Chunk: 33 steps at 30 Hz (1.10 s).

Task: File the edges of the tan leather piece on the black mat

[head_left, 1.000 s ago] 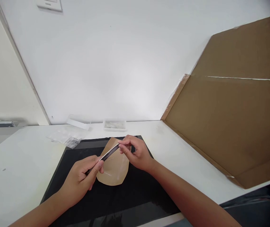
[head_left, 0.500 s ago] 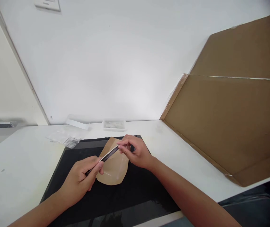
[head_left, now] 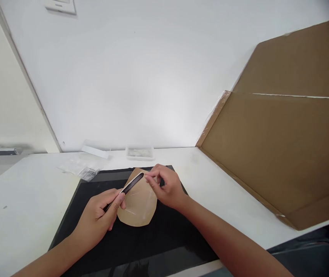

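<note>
My left hand (head_left: 102, 211) is closed round the lower part of a nail file (head_left: 132, 184), a narrow dark strip with a pale edge and a rounded tip. The file slants up to the right, its tip free of the left fingers. Beside that tip, my right hand (head_left: 166, 186) has thumb and forefinger pinched close together; whether anything tiny sits between them I cannot make out. Below both hands a glossy tan sheet (head_left: 139, 209) with angled edges lies on a black mat (head_left: 164, 238). The left fingers cover part of the sheet's left side.
Behind the mat, a shallow clear plastic box (head_left: 139, 153) stands against the wall. Left of it lie a crumpled clear plastic bag (head_left: 79, 165) and a white strip (head_left: 95, 151). A large folded cardboard panel (head_left: 282, 146) leans on the right of the white table (head_left: 22, 207).
The file's rounded tip, earlier at the right fingertips, now shows apart from them, and its dark face is turned more into view. The right fingers have drawn slightly to the right.
</note>
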### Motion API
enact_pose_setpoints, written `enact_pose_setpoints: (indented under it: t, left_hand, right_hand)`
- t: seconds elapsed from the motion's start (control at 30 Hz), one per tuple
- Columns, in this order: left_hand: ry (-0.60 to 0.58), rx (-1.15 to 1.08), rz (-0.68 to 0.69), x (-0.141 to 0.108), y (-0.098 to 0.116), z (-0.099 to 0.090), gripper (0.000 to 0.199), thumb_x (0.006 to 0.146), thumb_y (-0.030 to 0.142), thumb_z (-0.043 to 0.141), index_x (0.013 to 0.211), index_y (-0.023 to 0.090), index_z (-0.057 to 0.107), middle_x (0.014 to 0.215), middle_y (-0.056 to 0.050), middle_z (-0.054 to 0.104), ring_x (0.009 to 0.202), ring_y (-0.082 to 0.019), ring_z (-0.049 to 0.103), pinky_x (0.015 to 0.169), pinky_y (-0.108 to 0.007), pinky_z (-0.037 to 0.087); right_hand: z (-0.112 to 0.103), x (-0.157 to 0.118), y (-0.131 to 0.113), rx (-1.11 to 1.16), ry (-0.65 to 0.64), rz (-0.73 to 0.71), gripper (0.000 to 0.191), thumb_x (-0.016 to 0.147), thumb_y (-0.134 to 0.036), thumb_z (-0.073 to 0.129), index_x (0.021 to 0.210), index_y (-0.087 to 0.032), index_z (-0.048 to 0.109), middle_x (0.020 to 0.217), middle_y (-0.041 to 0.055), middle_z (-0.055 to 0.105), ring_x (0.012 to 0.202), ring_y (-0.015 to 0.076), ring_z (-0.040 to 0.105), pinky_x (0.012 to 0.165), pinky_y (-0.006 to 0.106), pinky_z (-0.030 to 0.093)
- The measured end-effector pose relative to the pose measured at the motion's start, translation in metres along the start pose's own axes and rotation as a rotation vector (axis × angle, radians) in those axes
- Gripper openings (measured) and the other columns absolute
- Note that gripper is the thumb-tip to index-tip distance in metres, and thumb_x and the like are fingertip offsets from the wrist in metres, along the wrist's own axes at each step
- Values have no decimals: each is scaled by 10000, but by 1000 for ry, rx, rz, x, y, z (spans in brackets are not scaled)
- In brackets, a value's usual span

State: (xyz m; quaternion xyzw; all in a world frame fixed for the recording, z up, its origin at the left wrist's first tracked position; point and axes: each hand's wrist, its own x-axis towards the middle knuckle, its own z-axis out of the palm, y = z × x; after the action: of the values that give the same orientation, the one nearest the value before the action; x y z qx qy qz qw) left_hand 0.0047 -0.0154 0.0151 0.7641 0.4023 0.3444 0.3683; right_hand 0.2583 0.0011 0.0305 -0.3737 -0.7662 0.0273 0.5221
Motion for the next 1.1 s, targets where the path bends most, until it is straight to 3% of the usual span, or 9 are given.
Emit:
enact_pose_setpoints:
  t: [0.1,0.37,0.63,0.8,1.1]
  left_hand:
    - [-11,-9,5,-1,1,2,366,1045,451,471,807,224,631,479,77,452,398,-106,491,511,-227,427]
    - [-9,-2,8,-1,2,5,362,1045,444,473,810,221,635,485,76,452,400,-106,501,528,-226,449]
    - [-4,8,-8,-1,4,4,372,1044,456,475,803,219,631,477,77,453,407,-108,502,536,-227,449]
    - [-21,-3,-4,-2,1,4,371,1047,459,474,808,222,630,485,78,444,407,-105,497,532,-229,442]
    - [-17,3,-4,-2,1,5,368,1051,456,474,815,222,630,484,78,457,409,-103,497,540,-226,447]
  right_hand:
    - [5,-4,-3,-146,-48,-102,23,973,-218,634,950,-218,638,863,29,711,777,161,658,691,286,492]
    - [13,-10,-7,-344,-75,-139,130,994,-273,608,883,-207,588,821,26,715,725,161,654,662,293,419]
    - [13,-8,-4,-363,-8,-85,182,1001,-285,584,837,-210,562,814,29,710,720,156,647,652,293,414]
    - [15,-10,-7,-345,-78,-122,164,1004,-308,584,870,-212,581,793,21,706,704,159,637,644,299,403]
    - [16,-9,-7,-303,-20,-54,158,990,-272,590,847,-208,572,797,18,698,710,149,640,667,285,432]
